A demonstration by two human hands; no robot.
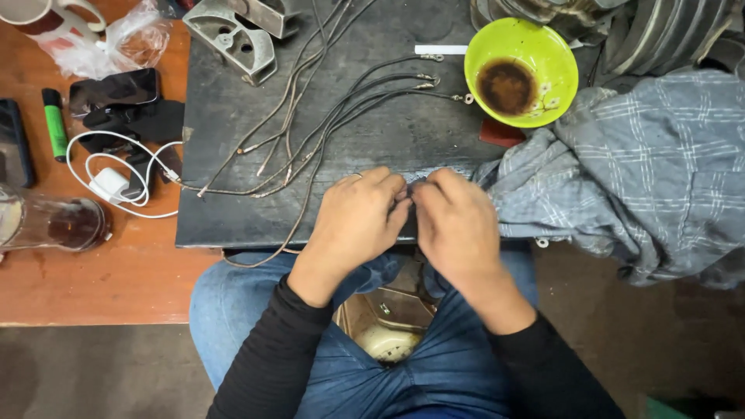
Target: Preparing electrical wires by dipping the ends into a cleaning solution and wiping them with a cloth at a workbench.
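- Nearest the camera are the person's lap in blue jeans [434,372] and two black sleeves [264,365], with a pale metal part [386,330] showing between the knees
- The left hand [353,225] and right hand [458,225] meet fingertip to fingertip at the front edge of the dark surface [233,209]; both are curled shut, pinching something small between them, and what it is cannot be told because the fingers hide it
- That pinched spot lies just beside the edge of the grey checked cloth [636,171], which is heaped on the right of the surface and touches the right hand
- A bundle of thin grey wires [326,116] with small metal end lugs fans out across the surface just beyond the hands; one wire loops over the front edge near the left wrist
- A lime-green bowl [521,70] with a dark brown residue stands at the far right, near the cloth
- A grey metal casting [233,39] lies at the far left of the surface
- On the reddish wooden table [116,271] to the left: a white charger with its cable [112,182], a dark phone [115,89], a green marker [54,124] and a glass of dark drink [74,225]
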